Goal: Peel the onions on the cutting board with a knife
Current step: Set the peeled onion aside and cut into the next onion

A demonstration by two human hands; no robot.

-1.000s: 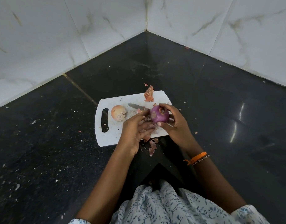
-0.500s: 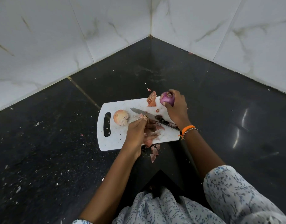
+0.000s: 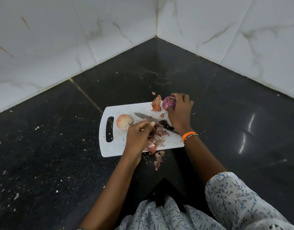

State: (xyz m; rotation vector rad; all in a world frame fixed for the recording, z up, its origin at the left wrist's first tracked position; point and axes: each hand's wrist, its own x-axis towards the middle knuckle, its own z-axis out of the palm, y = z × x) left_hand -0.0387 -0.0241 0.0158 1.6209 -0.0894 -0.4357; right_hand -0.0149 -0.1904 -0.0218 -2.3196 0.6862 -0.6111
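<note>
A white cutting board (image 3: 117, 147) lies on the dark floor. Near its handle slot sits an unpeeled pale onion (image 3: 123, 121). My right hand (image 3: 180, 112) grips a peeled purple onion (image 3: 168, 102) at the board's far right corner. The knife (image 3: 143, 116) lies flat across the middle of the board, with no hand on it. Its black handle points toward my right wrist. My left hand (image 3: 137, 137) hovers beside the blade with curled fingers that seem to pinch a scrap of onion peel (image 3: 157, 138) over the peel pile.
A large dry skin piece (image 3: 156, 104) lies by the purple onion. More peel bits (image 3: 158, 161) have spilled off the board's near edge onto the black floor. White marble walls (image 3: 109, 39) meet in a corner behind the board. My patterned clothing fills the bottom.
My right hand carried the purple onion from the board's middle to its far right corner. My left hand let go of the onion and stayed over the peels. The knife now shows fully.
</note>
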